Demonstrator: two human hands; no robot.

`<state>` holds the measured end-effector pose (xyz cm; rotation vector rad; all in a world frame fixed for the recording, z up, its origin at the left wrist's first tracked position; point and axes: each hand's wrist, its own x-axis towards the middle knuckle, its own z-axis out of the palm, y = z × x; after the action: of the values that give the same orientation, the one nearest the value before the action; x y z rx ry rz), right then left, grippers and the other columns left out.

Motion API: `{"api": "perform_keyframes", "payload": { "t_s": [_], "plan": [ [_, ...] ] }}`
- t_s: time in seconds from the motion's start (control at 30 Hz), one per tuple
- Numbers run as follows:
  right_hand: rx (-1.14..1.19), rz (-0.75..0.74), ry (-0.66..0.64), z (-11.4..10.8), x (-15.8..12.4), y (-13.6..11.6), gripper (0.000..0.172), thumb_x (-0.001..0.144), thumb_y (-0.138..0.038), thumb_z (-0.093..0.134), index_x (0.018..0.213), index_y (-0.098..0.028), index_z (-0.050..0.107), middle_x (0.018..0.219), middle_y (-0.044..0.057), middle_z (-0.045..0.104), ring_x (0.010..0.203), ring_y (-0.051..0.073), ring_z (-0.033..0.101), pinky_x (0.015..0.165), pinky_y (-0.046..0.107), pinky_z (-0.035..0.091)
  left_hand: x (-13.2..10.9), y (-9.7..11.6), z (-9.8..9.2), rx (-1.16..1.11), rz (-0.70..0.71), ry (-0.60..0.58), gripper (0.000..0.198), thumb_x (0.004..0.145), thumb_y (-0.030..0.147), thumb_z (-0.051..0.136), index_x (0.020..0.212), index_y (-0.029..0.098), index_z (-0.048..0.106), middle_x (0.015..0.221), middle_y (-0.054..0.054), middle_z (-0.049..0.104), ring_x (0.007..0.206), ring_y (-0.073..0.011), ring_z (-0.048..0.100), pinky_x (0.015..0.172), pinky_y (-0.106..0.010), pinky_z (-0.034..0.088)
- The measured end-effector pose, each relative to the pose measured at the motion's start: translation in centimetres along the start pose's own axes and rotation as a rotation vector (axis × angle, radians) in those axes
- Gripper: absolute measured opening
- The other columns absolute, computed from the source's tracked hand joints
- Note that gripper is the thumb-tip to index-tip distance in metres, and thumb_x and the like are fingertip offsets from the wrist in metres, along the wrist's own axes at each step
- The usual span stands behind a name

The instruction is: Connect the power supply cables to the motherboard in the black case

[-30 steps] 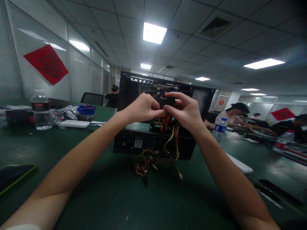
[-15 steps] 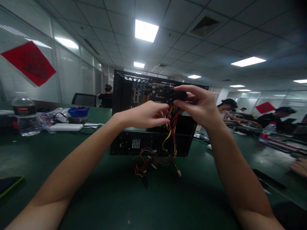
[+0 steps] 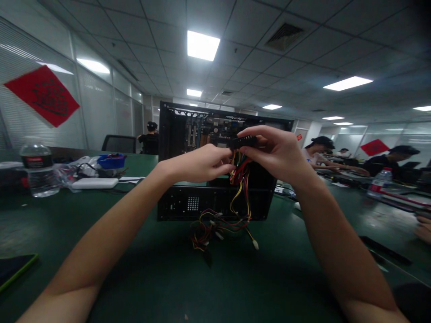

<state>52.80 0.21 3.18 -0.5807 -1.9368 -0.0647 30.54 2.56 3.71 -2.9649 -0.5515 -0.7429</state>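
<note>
A black computer case stands upright on the green table with its open side toward me, and a motherboard shows inside its upper part. My right hand pinches a wide black power connector between thumb and fingers, in front of the board. Just left of it, my left hand is closed around the red, yellow and black cables below the connector; its fingertips are partly hidden. Loose cable ends with white plugs hang over the case's lower edge onto the table.
On the left stand a water bottle, a blue tray, a white flat box and a green-edged phone-like item. To the right are another bottle, a dark strip and people working at tables.
My right hand has tilted the black connector, so its row of slots now faces me, and shifted it slightly left. My left hand stays at the cables. The view has moved slightly.
</note>
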Motion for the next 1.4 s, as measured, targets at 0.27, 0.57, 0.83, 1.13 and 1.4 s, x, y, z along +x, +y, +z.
{"api": "perform_keyframes", "payload": {
  "t_s": [0.27, 0.57, 0.83, 1.13, 1.4],
  "plan": [
    [-0.032, 0.015, 0.002, -0.3, -0.3, -1.0, 0.028, 0.088, -0.031, 0.075, 0.114, -0.022, 0.076, 0.08, 0.003, 0.066, 0.07, 0.016, 0.06, 0.061, 0.031, 0.054, -0.2, 0.7, -0.4, 0.147, -0.019, 0.036, 0.021, 0.1, 0.035, 0.055, 0.1, 0.015, 0.062, 0.081, -0.005, 0.067, 0.068, -0.0162, 0.06, 0.06, -0.029, 0.037],
    [-0.073, 0.026, 0.027, 0.0, -0.6, -1.4, 0.028, 0.089, -0.031, 0.073, 0.115, -0.021, 0.076, 0.077, 0.003, 0.066, 0.067, 0.016, 0.061, 0.057, 0.029, 0.052, 0.1, 1.0, -0.1, 0.186, -0.083, 0.088, 0.019, 0.102, 0.028, 0.046, 0.101, 0.017, 0.061, 0.084, -0.005, 0.067, 0.07, -0.0166, 0.058, 0.063, -0.03, 0.037],
    [-0.092, 0.012, -0.006, 0.1, -0.7, -1.8, 0.029, 0.088, -0.026, 0.073, 0.116, -0.016, 0.075, 0.089, 0.005, 0.071, 0.072, 0.015, 0.064, 0.063, 0.028, 0.055, 0.1, 0.5, -0.3, 0.151, -0.038, 0.074, 0.018, 0.101, 0.02, 0.045, 0.092, 0.016, 0.06, 0.078, -0.003, 0.066, 0.066, -0.0134, 0.057, 0.063, -0.027, 0.038],
    [-0.011, 0.036, -0.005, 0.1, -0.8, -1.9, 0.031, 0.088, -0.025, 0.073, 0.117, -0.015, 0.072, 0.085, 0.004, 0.071, 0.072, 0.016, 0.066, 0.063, 0.028, 0.057, 0.2, 0.8, -0.2, 0.222, -0.043, 0.102, 0.021, 0.102, 0.022, 0.045, 0.102, 0.015, 0.064, 0.078, -0.003, 0.064, 0.062, -0.0126, 0.055, 0.06, -0.027, 0.036],
    [-0.007, 0.021, 0.047, 0.8, -0.5, -1.1, 0.031, 0.088, -0.027, 0.072, 0.117, -0.014, 0.07, 0.098, 0.007, 0.073, 0.077, 0.016, 0.068, 0.066, 0.029, 0.058, 0.1, 0.6, 0.0, 0.426, -0.086, 0.066, 0.033, 0.104, 0.03, 0.041, 0.09, 0.014, 0.066, 0.071, -0.005, 0.061, 0.057, -0.014, 0.048, 0.055, -0.03, 0.028]
  ]
}}
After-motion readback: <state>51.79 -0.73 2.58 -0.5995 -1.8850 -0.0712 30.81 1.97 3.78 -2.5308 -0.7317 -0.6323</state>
